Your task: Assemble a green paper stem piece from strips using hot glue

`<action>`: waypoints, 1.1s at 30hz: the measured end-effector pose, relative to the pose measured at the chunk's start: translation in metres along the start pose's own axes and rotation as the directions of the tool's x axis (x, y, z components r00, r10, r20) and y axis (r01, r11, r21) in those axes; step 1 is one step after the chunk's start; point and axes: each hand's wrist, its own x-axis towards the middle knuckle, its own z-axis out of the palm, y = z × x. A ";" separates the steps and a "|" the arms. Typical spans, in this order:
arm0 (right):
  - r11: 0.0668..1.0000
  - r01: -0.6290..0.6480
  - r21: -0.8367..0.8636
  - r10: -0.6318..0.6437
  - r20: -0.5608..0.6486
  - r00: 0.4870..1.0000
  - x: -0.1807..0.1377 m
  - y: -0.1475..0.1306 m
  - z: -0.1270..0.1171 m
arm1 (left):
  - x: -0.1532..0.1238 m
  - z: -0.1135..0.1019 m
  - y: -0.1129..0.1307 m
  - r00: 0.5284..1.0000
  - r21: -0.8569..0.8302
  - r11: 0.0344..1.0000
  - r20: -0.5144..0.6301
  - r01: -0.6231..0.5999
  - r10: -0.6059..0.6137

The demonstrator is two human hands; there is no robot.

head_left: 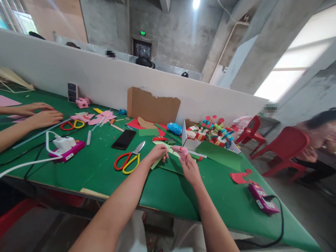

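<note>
Over a green table (220, 201), the right hand (191, 170) and left hand (158, 153) nearly meet.
Red-and-yellow scissors (134, 152) lie at the curled left hand's nine o'clock, its hold impossible to tell; at the right hand's eleven, its fingers grip a pink piece (182, 150).

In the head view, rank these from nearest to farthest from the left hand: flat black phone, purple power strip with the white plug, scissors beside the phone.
1. Scissors: just left of the left hand.
2. Black phone: left, beyond the scissors.
3. Purple power strip: far left.
</note>
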 end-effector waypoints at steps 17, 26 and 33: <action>1.000 0.019 -0.012 -0.019 -0.007 1.000 0.000 0.005 0.001 | 0.001 0.001 0.000 1.000 0.019 1.000 0.008 0.011 -0.011; 0.994 -0.036 0.101 0.041 -0.049 0.998 0.000 0.000 -0.002 | 0.003 -0.002 -0.002 0.999 -0.053 0.998 0.032 0.030 -0.028; 0.753 -0.258 0.605 0.291 0.046 0.956 -0.002 -0.005 -0.004 | 0.004 -0.005 0.000 0.994 -0.175 0.982 0.093 0.077 -0.061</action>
